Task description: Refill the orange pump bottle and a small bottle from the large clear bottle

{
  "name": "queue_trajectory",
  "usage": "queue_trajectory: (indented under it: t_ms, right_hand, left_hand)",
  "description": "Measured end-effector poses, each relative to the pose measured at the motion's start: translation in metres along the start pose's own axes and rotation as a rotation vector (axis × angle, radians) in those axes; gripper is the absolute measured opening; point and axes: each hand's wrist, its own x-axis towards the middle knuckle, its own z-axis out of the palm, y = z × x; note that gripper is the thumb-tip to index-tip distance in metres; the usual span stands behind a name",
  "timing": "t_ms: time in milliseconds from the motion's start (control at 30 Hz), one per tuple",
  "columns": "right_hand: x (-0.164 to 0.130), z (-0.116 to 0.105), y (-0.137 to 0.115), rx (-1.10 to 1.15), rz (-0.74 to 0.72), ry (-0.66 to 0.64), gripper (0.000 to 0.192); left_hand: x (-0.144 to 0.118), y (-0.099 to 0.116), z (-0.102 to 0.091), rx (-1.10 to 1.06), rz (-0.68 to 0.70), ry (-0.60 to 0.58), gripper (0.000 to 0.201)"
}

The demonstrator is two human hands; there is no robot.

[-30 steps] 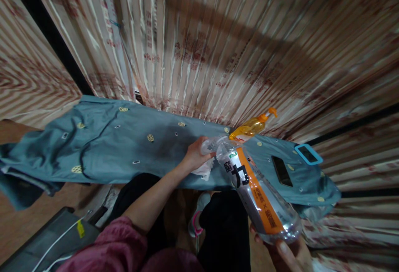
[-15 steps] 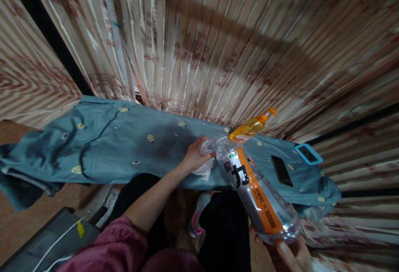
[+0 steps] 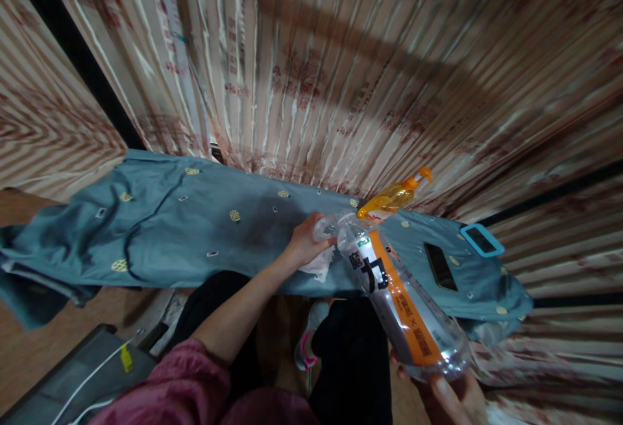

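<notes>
Clear bottle [image 3: 399,298], tilted, long axis running from the right hand [image 3: 455,396] cupping its base up to the neck, where the left hand's [image 3: 304,243] fingers [image 3: 318,219] close over a white cloth [image 3: 320,263].

Orange pump bottle [image 3: 395,196], black phone [image 3: 440,267], blue-framed device [image 3: 481,241] on blue cloth [image 3: 195,230]; striped curtain [image 3: 341,68] behind.
</notes>
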Motion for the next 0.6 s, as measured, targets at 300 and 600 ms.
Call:
queue_trajectory:
  t_ms: [300,600]
  right_hand:
    - [0.006,-0.008,0.006,0.032,-0.022,-0.047,0.061]
    - [0.0,0.002,-0.002,0.027,0.015,-0.003,0.075]
  left_hand:
    - [-0.001,-0.002,0.0,-0.008,0.015,0.008,0.039]
    - [0.0,-0.003,0.002,-0.007,0.014,0.002,0.04]
